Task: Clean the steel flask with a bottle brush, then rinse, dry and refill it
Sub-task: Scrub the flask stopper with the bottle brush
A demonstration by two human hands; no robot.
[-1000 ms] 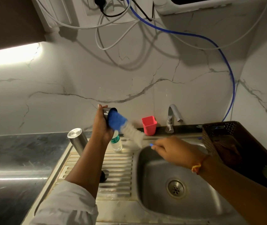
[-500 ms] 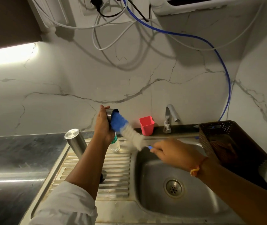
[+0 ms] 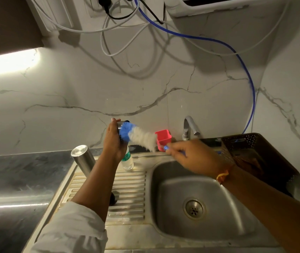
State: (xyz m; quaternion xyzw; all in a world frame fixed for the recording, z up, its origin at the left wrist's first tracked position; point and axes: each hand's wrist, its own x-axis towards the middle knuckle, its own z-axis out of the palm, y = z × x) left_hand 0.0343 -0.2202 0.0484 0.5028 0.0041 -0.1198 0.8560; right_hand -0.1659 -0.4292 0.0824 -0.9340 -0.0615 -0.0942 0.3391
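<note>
My left hand [image 3: 113, 141] holds a small steel vessel [image 3: 120, 125] up above the drainboard. Its open mouth faces right, and my hand hides most of it. The bottle brush has a blue bristle tip [image 3: 126, 132] at that mouth and white bristles [image 3: 142, 138] trailing to the right. My right hand [image 3: 191, 156] grips the brush's blue handle [image 3: 166, 148] above the sink's back edge. A steel flask body [image 3: 83, 157] stands tilted on the drainboard behind my left forearm.
A small plastic bottle [image 3: 128, 160] with a green label and a dark round lid [image 3: 114, 198] sit on the ribbed drainboard [image 3: 132, 189]. A red cup [image 3: 163, 138] and the tap [image 3: 189, 126] stand behind the sink basin [image 3: 209, 207]. A brown perforated basket [image 3: 255, 152] is at right.
My right hand has risen slightly toward the red cup, so the brush lies flatter. My left hand keeps the steel vessel at the same spot.
</note>
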